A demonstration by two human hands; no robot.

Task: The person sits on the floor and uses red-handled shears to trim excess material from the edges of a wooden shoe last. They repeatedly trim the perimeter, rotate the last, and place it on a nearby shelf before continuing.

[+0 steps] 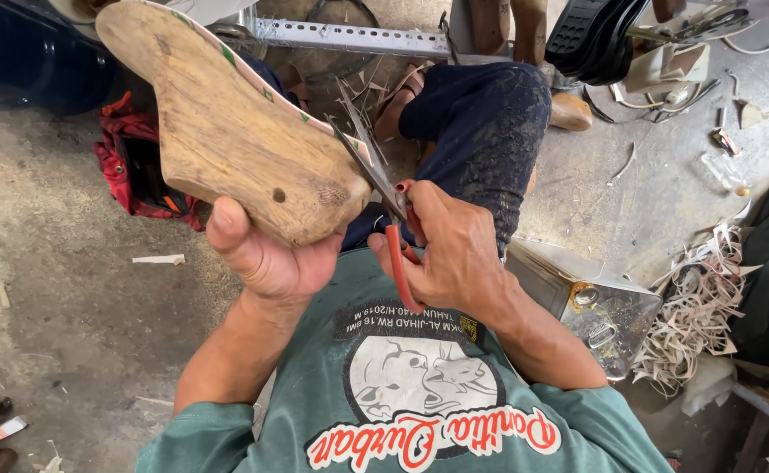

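My left hand [266,254] grips the heel end of a wooden shoe last [227,123], held up and tilted away from me, with a thin patterned lining showing along its right edge. My right hand [450,254] is closed on a pair of scissors with red handles [399,263]. The scissor blades [363,153] point up and lie against the right edge of the last, at the lining. My knee in dark trousers [485,131] sits just beyond the scissors.
A red cloth bag [139,171] lies on the concrete floor at left. A metal tin [590,307] stands at my right, with a heap of pale trimmings [700,307] beyond it. A perforated metal bar [349,37] and black soles [595,35] lie ahead.
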